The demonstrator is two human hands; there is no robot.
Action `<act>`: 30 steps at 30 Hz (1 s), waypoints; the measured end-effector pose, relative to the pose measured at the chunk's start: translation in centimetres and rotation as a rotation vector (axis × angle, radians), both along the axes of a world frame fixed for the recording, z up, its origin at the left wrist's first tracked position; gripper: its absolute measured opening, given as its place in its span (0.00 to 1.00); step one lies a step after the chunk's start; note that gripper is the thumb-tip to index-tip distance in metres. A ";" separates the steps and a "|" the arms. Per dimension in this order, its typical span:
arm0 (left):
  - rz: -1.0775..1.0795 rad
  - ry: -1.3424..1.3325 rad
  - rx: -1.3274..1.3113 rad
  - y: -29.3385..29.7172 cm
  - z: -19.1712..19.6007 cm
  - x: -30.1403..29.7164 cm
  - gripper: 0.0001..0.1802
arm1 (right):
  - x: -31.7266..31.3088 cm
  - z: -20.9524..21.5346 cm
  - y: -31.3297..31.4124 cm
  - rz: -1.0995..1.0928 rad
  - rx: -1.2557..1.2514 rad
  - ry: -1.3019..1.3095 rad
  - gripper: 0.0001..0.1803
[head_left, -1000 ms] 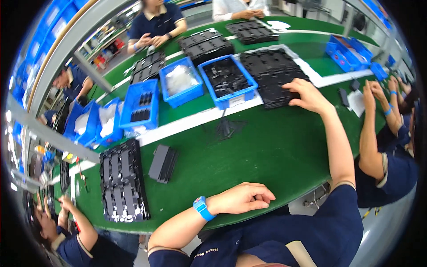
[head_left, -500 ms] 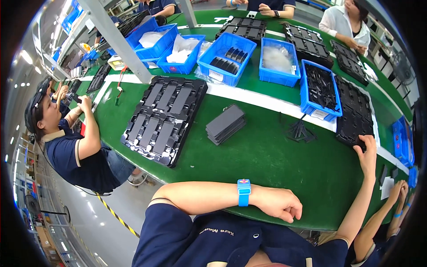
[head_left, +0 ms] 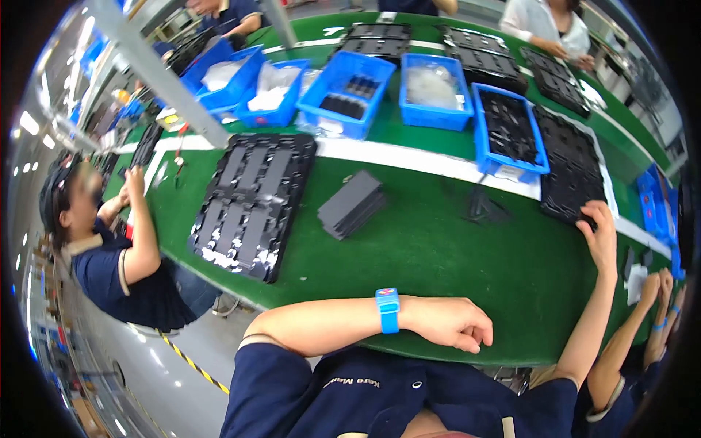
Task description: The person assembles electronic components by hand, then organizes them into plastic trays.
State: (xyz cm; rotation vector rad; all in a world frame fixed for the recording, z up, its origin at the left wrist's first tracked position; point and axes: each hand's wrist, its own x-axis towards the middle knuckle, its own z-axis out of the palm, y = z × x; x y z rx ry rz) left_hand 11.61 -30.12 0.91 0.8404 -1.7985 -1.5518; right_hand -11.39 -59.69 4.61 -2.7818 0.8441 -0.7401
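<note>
My left hand (head_left: 449,323), with a blue watch strap on its wrist, hangs over the table's near edge. Its fingers are loosely curled, and nothing shows in them. At the right, my right hand (head_left: 600,232) pinches the near corner of a black moulded plastic tray (head_left: 573,164). Left of the middle lies another such tray (head_left: 252,208), with dark grey rectangular pads in its pockets. Beside it sits a stack of loose dark grey pads (head_left: 352,204). Farther right is a small heap of thin black strips (head_left: 485,209).
Blue bins line the far side: one with black strips (head_left: 542,150), one with clear plastic pieces (head_left: 461,109), one with black parts (head_left: 310,113). A metal post (head_left: 161,80) rises at left. Co-workers stand at left, at the far side and close by at right.
The view has swung slightly, so the table's things sit a little farther left. My right hand stays on the tray's corner; my left hand remains curled near the edge.
</note>
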 end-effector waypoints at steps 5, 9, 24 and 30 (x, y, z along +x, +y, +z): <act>0.022 -0.047 0.046 0.0 0.7 0.9 0.13 | 0.9 -0.1 -0.4 0.074 0.022 -0.005 0.15; 0.033 -0.056 0.097 0.1 1.0 0.8 0.13 | 1.0 -0.4 -0.3 0.002 0.013 0.005 0.16; 0.018 -0.088 0.122 -0.2 1.4 0.6 0.14 | 0.2 -0.4 0.0 -0.066 0.095 -0.010 0.22; 0.008 -0.109 0.130 0.0 1.4 0.8 0.14 | -0.9 -1.4 -1.1 -0.316 0.037 0.063 0.44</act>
